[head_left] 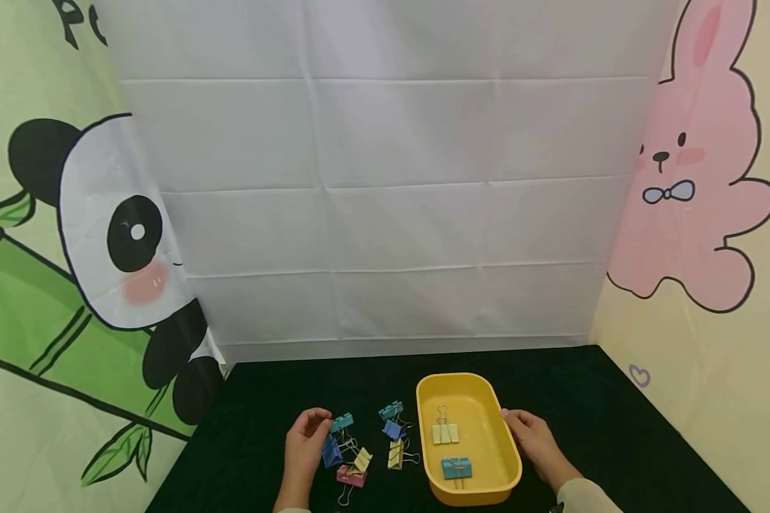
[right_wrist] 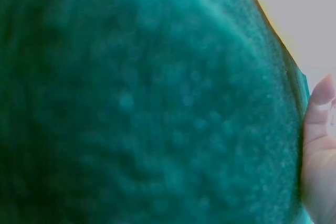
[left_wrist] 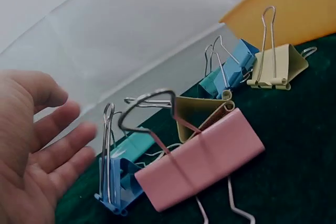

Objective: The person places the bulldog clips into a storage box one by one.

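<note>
Beside the left cluster of binder clips is my left hand (head_left: 306, 438), its fingers loosely bent with nothing between them in the left wrist view. Its fingertips come close to a teal binder clip (head_left: 342, 422). Next to that lie a blue binder clip (head_left: 331, 452), a yellow binder clip (head_left: 362, 459) and a pink binder clip (left_wrist: 202, 161). My right hand (head_left: 537, 440) is at the right side of a yellow tray (head_left: 510, 456), fingertips at its rim; part of this hand shows in the right wrist view. Inside the tray are a pale yellow binder clip (head_left: 445, 433) and a teal binder clip (head_left: 457, 468).
Between the left cluster and the tray lies a second group: a teal clip (head_left: 391, 410), a blue clip (head_left: 393, 429) and a yellow clip (head_left: 396, 454). Everything stands on a dark green cloth-covered table (head_left: 276, 385). A white hanging sheet (head_left: 398, 228) closes off the back.
</note>
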### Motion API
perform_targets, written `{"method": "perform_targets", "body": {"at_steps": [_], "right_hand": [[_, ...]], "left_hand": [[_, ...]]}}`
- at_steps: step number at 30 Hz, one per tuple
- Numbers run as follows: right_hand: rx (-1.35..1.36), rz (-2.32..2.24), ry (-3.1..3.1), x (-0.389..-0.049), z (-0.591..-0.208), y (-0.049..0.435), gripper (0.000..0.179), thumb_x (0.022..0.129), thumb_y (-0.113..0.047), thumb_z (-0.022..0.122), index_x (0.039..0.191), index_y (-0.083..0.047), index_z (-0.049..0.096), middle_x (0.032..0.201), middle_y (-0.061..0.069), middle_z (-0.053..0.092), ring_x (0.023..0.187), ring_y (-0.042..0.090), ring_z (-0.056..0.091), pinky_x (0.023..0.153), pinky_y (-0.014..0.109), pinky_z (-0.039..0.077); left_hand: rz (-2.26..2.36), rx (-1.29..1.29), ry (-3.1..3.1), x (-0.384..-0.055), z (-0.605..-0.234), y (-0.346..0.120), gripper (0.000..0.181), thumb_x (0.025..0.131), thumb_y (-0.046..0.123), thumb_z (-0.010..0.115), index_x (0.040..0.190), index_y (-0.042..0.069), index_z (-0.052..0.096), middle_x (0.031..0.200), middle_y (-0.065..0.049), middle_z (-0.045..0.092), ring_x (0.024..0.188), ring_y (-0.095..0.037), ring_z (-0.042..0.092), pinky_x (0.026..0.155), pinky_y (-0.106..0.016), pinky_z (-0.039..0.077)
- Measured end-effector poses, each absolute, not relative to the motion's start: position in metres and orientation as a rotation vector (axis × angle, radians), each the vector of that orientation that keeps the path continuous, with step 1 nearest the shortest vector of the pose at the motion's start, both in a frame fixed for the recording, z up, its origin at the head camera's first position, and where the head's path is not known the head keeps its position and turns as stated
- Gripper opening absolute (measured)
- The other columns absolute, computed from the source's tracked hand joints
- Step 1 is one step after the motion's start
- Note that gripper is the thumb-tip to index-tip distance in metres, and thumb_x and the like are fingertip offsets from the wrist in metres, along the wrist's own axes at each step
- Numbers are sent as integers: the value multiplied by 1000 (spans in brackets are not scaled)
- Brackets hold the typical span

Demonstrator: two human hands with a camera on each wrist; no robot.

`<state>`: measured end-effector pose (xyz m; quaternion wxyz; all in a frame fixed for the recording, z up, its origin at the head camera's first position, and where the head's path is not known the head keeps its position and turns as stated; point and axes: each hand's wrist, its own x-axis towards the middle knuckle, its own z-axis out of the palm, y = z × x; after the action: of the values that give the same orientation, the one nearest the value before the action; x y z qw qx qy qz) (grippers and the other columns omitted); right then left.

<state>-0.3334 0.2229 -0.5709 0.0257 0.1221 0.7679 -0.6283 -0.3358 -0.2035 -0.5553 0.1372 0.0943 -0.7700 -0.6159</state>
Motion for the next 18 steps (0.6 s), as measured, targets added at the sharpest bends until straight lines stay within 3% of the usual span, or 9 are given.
{"method": "perform_targets", "body": {"at_steps": [18], "right_hand": [[390, -1957, 2373, -332, -570, 222, 52, 102, -49, 54, 121, -1, 62, 93, 10, 64, 77, 24, 64, 68, 36, 58]], "left_hand": [[-1594, 113, -2457, -340, -569, -201, 14, 99, 12, 61, 113, 9, 65, 105, 1, 71, 98, -19, 65, 86, -44, 55]]}}
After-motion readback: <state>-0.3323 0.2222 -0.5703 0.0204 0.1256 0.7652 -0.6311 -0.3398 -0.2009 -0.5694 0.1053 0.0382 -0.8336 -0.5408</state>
